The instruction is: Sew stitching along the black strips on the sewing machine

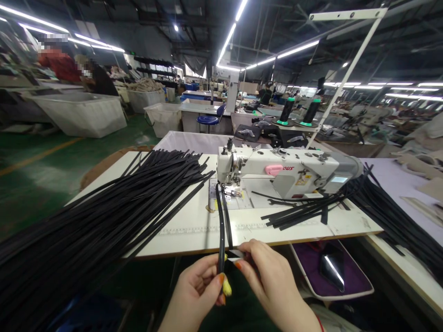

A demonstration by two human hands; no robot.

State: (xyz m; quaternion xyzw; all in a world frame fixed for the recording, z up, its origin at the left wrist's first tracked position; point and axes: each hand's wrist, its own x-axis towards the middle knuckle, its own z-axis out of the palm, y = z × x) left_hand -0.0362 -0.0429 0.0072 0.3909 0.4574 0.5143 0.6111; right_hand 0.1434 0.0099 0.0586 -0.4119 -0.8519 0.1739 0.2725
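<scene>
My left hand [200,290] is closed around a narrow black strap [221,221] near the front edge of the sewing table [194,226]. A yellow cot covers one fingertip. My right hand [270,281] pinches the same strap's end beside it. The strap runs in two strands from my hands up to the needle area of the white sewing machine [287,173].
A large pile of black straps [104,230] covers the table's left side and hangs over its front. More straps [363,198] lie right of the machine. Two thread cones [299,110] stand behind it. White bins [79,113] and people are at the far left.
</scene>
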